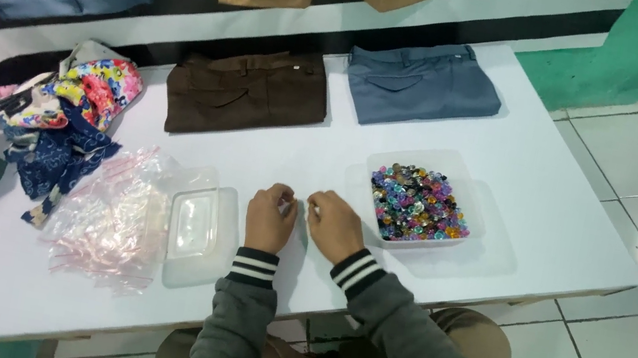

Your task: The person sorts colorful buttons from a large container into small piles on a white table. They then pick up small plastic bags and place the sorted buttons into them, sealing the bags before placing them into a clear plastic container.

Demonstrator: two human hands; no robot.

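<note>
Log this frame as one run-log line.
left hand: closed, something small, unclear | right hand: closed, beside left | bead tray: right | lid, bags: left

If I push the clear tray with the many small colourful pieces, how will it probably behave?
The clear tray looks like thin plastic, so it would probably slide easily on the smooth white table. The colourful pieces lie loose and heaped, so they may shift or spill over the low rim on a quick push. Lifted by one edge, it might flex.
</note>
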